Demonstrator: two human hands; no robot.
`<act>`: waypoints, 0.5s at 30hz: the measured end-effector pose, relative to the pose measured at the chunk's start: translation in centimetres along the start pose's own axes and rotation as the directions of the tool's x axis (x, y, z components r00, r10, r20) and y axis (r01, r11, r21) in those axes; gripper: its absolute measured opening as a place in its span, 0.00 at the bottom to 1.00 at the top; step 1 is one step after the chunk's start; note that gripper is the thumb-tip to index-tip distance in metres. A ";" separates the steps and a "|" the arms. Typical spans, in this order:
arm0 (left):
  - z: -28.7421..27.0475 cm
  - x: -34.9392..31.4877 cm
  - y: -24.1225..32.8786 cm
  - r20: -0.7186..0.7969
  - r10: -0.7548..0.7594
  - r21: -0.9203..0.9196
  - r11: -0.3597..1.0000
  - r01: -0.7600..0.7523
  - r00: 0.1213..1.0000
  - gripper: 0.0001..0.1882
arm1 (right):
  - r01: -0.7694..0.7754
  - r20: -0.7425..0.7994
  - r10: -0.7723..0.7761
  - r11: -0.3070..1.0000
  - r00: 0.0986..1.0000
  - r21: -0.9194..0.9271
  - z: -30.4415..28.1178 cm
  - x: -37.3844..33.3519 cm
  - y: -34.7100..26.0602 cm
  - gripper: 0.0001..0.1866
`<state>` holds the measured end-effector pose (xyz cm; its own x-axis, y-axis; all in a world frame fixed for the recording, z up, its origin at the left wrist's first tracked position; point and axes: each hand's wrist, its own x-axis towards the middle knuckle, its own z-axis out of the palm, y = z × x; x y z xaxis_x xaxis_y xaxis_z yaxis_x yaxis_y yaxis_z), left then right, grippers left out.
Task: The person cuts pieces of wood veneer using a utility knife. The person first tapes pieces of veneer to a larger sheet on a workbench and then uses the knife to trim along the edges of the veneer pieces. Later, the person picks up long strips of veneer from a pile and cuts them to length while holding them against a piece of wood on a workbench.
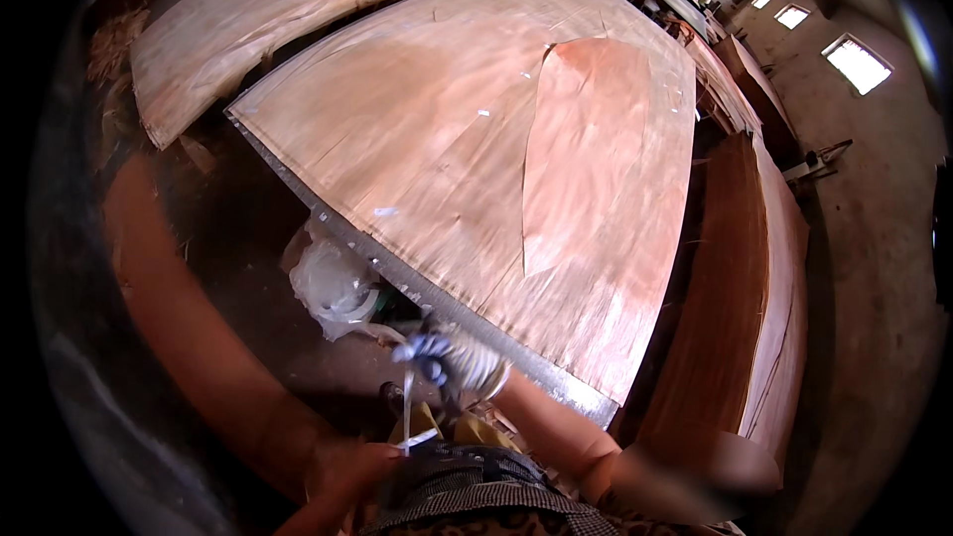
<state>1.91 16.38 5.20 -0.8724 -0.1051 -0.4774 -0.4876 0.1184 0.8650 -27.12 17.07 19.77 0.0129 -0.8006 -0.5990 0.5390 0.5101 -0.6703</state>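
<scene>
The right hand (459,362), in a white and blue work glove, is closed around a small dark object at the near edge of the desk (437,298); the object cannot be identified. The bare left hand (362,464) sits low by the waist, pinching the end of a thin white strip (409,415) that runs up toward the right hand. A large veneer sheet (427,129) covers the desk, with a reddish veneer patch (586,149) lying on it. A crumpled plastic bag (333,283) lies on the floor beside the desk.
</scene>
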 end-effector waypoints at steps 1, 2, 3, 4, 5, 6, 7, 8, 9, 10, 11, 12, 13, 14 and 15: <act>0.6 -0.8 -5.4 -0.018 -0.178 0.118 0.977 0.178 0.984 0.12 | 0.083 0.020 -0.085 0.993 0.996 0.085 -0.1 0.0 -1.4 0.15; 0.2 -0.8 -5.2 -0.028 -0.287 0.067 0.955 0.289 0.957 0.13 | 0.165 0.010 -0.170 0.970 0.985 0.176 -0.6 -0.4 -2.0 0.17; -0.4 -0.8 -4.6 -0.038 -0.393 0.020 0.919 0.394 0.919 0.14 | 0.207 0.030 -0.219 0.952 0.975 0.228 -1.6 -0.3 -1.2 0.19; -1.4 0.2 -2.0 -0.166 -0.264 0.069 0.958 0.278 0.950 0.17 | 0.159 -0.085 -0.161 0.987 0.983 -0.030 -1.4 -1.0 -1.4 0.16; -2.5 1.6 0.8 -0.278 -0.116 0.156 0.974 0.164 0.954 0.20 | 0.030 -0.144 -0.053 0.987 0.988 -0.158 -1.9 -1.4 -0.4 0.13; -2.7 3.1 1.3 -0.346 0.309 0.551 0.831 -0.075 0.886 0.21 | -0.101 -0.208 0.042 0.954 0.977 -0.281 -1.8 -1.4 0.6 0.10; -2.5 4.0 2.1 -0.342 0.178 0.148 0.980 -0.134 0.923 0.20 | -0.184 -0.232 0.120 0.942 0.965 -0.282 -1.1 -1.7 1.9 0.10; -2.6 5.3 3.6 -0.287 0.070 -0.280 0.948 -0.154 0.955 0.20 | -0.259 -0.262 0.185 0.923 0.947 -0.283 -0.4 -2.2 3.4 0.10; -3.1 5.8 5.1 -0.172 -0.047 -0.445 0.895 -0.035 0.984 0.20 | -0.041 -0.234 0.071 0.991 0.970 0.130 -0.6 -2.4 5.8 0.09; -3.7 5.9 6.8 -0.033 -0.146 -0.582 0.807 0.099 0.989 0.20 | -0.089 -0.152 0.052 0.964 0.987 -0.249 -0.2 -2.3 8.5 0.09; -4.1 5.9 8.4 0.112 -0.228 -0.687 0.686 0.241 0.967 0.20 | 0.118 -0.141 -0.181 0.921 0.973 -0.371 -0.3 -1.0 11.2 0.09; -3.9 6.1 9.3 0.081 0.034 -0.921 0.386 0.062 0.996 0.21 | 0.303 -0.094 -0.392 0.824 0.915 -0.479 -0.2 -0.1 13.3 0.10; -3.8 6.0 10.5 -0.150 -0.028 -0.901 0.416 -0.125 0.988 0.22 | 0.163 -0.093 -0.261 0.805 0.961 -0.571 0.9 -0.6 11.0 0.10; -3.4 7.0 11.2 -0.283 -0.021 -0.871 0.424 -0.248 0.959 0.23 | 0.160 -0.244 -0.277 0.897 0.929 -0.412 -1.0 0.8 13.9 0.07; -2.9 8.6 10.2 -0.378 0.005 -0.830 0.441 -0.341 0.926 0.25 | 0.160 -0.307 -0.225 0.962 0.925 -0.223 -2.7 1.4 18.0 0.06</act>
<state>-10.41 13.81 10.36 -0.7969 -0.4701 -0.3795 0.1109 -0.7313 0.6730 -19.68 25.97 5.68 -0.3683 -0.7586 -0.5375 0.3322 0.4326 -0.8381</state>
